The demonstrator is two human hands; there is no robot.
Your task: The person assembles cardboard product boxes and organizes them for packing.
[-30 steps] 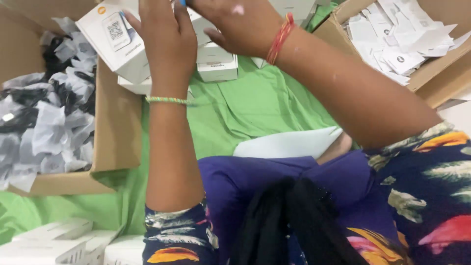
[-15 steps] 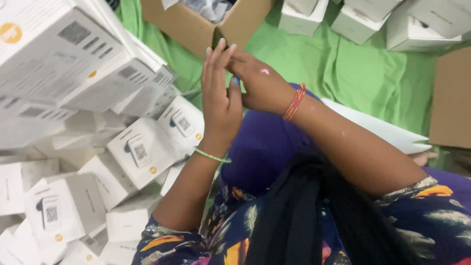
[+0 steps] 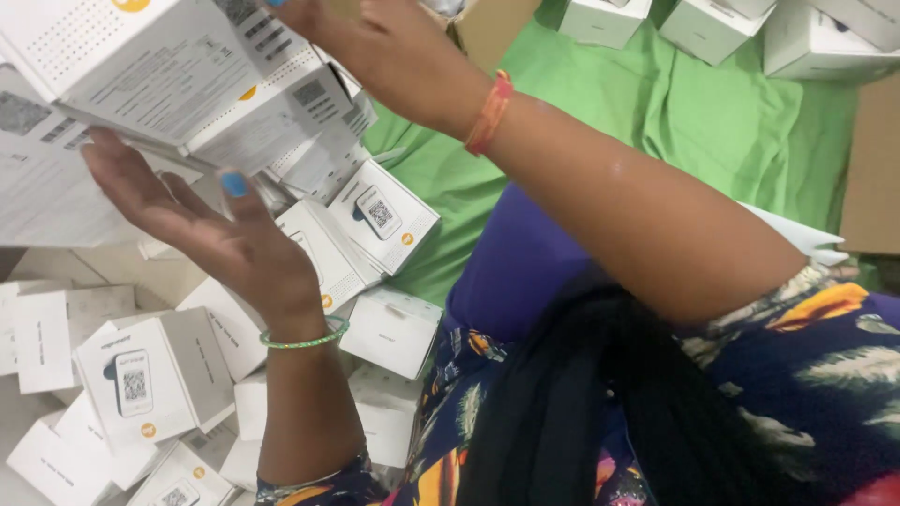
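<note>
My left hand [image 3: 220, 234], with a green bead bracelet at the wrist, is spread open with its palm showing. Its fingertips reach the underside of a tilted stack of white printed boxes [image 3: 169, 75] at the upper left. My right hand [image 3: 361, 37], with an orange wristband, stretches across to the top of the same stack. Its fingers run off the top edge, so its grip is hidden. Beneath both hands lies a loose heap of similar small white boxes [image 3: 150, 375].
A green cloth [image 3: 675, 122] covers the surface at the upper right, with more white boxes [image 3: 816, 42] on its far edge. A brown cardboard carton [image 3: 497, 28] stands at the top middle and a cardboard flap [image 3: 872, 169] at the right. My lap fills the lower right.
My hands, pressed together half a second ago, have parted. The left one has swung left and opened under the box stack; the right one has reached up to the stack's top. The view has shifted left.
</note>
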